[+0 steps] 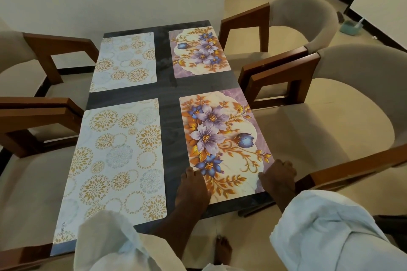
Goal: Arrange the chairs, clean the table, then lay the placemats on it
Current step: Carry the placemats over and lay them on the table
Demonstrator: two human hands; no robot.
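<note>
A dark table (169, 92) carries several placemats. Two pale mats with gold circles lie on the left, one near (116, 156) and one far (126, 60). Two mats with purple flowers lie on the right, one far (199, 51) and one near (224, 143). My left hand (192, 185) rests on the near-left corner of the near flowered mat, fingers down on it. My right hand (278, 175) is at that mat's near-right corner by the table edge, its fingers curled over the mat's edge. Beige chairs with brown wooden arms stand at both sides.
Two chairs stand on the right, near (330, 130) and far (293, 28), and two on the left, near (33, 160) and far (24, 66). A white wall is behind the table. A teal container (350, 27) sits on the floor at far right. My bare foot (222, 251) is below the table's end.
</note>
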